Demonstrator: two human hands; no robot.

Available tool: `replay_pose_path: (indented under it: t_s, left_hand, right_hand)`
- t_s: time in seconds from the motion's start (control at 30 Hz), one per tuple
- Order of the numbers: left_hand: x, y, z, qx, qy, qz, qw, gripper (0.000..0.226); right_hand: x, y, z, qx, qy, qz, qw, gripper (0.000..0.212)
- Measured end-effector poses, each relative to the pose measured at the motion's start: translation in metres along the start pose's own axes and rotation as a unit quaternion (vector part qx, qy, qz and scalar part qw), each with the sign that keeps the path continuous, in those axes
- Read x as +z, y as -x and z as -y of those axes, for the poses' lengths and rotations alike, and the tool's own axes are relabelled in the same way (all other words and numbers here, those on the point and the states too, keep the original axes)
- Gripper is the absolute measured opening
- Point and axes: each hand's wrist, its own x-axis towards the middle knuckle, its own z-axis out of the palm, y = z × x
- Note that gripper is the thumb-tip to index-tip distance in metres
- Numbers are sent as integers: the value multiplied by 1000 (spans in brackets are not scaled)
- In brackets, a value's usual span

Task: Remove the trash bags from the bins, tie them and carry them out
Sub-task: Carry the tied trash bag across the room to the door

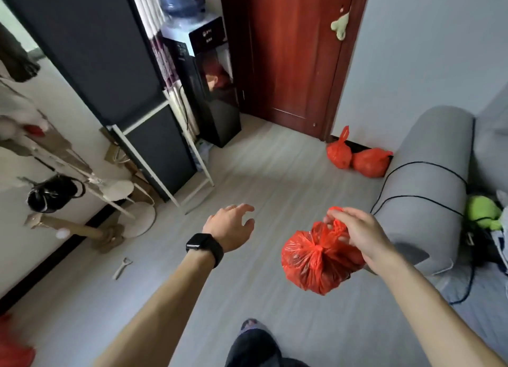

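Observation:
My right hand [357, 233] pinches the knotted top of a full red trash bag [316, 259], which hangs in the air above the floor. My left hand [232, 223], with a black watch on the wrist, floats beside it with fingers spread and holds nothing. Two more tied red trash bags [357, 157] sit on the floor against the wall, between the red door and the sofa arm. No bin shows in this view.
A closed red wooden door [291, 53] stands ahead. A water dispenser [211, 91] and a dark cabinet [115, 72] line the left side. The grey sofa [428, 179] with a black cable fills the right. A small white tool [121, 267] lies on the floor.

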Motion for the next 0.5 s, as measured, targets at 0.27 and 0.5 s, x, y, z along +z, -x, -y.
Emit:
replay_pose_path:
  t_s: [0.27, 0.5]
  left_hand:
    - [-38, -232, -32, 55, -19, 32, 998, 42]
    - [-93, -407, -106, 124, -39, 80, 988, 43]
  right_hand:
    - [-20, -178, 66, 25, -13, -81, 996, 18]
    - [-54, -309, 132, 58, -39, -135, 988, 15]
